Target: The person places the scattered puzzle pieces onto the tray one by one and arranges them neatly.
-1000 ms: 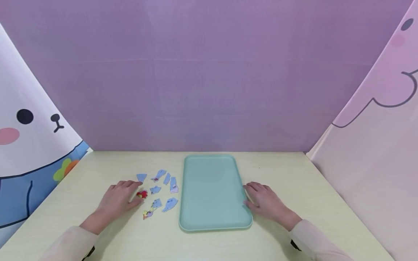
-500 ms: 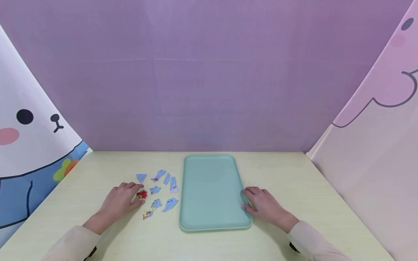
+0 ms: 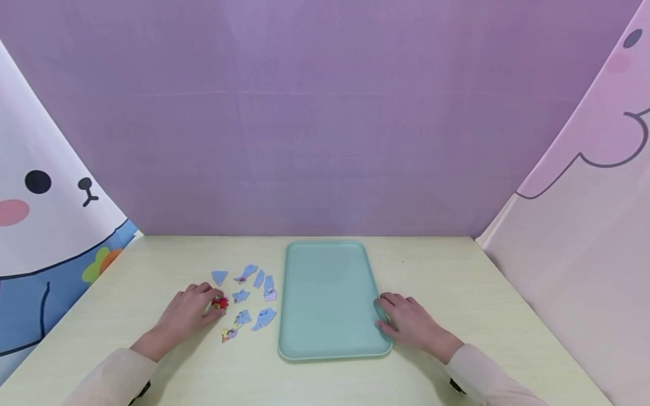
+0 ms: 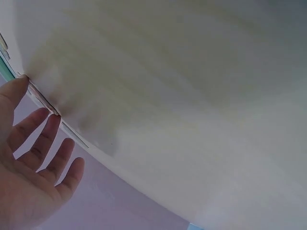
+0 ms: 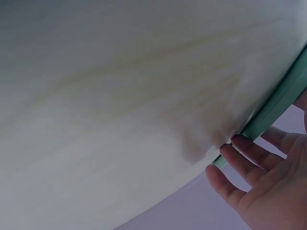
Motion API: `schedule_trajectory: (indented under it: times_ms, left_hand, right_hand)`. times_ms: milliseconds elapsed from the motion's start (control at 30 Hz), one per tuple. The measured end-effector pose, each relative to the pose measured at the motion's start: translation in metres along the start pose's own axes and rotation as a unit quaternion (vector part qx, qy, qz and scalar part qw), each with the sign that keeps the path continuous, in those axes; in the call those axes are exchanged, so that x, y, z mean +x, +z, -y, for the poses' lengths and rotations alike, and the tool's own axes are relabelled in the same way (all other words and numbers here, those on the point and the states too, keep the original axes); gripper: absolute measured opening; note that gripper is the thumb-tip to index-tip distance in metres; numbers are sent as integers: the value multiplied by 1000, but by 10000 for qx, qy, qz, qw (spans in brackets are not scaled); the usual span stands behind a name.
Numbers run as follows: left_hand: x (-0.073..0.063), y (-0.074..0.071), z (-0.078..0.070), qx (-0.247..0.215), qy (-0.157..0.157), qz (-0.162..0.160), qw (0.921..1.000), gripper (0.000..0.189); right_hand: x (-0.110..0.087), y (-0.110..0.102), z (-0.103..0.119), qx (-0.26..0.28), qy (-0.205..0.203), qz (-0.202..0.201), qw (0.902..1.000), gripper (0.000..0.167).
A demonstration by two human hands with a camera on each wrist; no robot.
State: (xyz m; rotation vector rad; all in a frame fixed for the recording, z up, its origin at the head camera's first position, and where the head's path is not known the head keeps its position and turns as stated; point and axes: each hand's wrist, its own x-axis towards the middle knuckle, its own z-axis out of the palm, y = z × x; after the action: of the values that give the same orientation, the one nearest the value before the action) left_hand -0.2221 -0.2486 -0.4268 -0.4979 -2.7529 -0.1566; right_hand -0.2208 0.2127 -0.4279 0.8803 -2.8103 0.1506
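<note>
My left hand is at the left of the table, its thumb and index finger at opposite edges of a red puzzle piece. In the left wrist view the flat puzzle piece lies on the table, pinched between thumb and fingertips. Other light blue puzzle pieces lie just to the right, among them a wedge and a yellow-and-purple piece. My right hand rests at the right rim of a mint-green tray, fingertips over its edge. In the right wrist view those fingers are loosely extended beside the tray wall.
The pale wood-grain table ends at a purple cloth backdrop. Cartoon-printed cloths hang at the left and right. Between the tray and the left hand lie several loose pieces, including a curved blue piece.
My left fingers have closed in around the red puzzle piece. The right hand has shifted slightly left and nearer, its fingertips now further over the tray's rim. The tray has hardly moved.
</note>
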Motion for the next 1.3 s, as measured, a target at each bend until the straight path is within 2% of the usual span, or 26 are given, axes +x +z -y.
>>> schedule_trajectory:
  times_ms: [333,933,1100,1300]
  left_hand:
    - [2,3,2,8,31,-24,10000,27]
    - [6,5,5,-191,-55,107,9997,29]
    - [7,5,5,-232,1,34,9997,28]
    - [8,5,5,-310,9,93,9995,27]
  right_hand:
    - [0,0,0,-72,-61,-10,10000,43]
    - [1,2,-3,-141,-133,44,9998,43]
    - [1,2,-4,-173,-198,17,9997,44]
    - [1,3,-6,-198,-250,-25,9995,45]
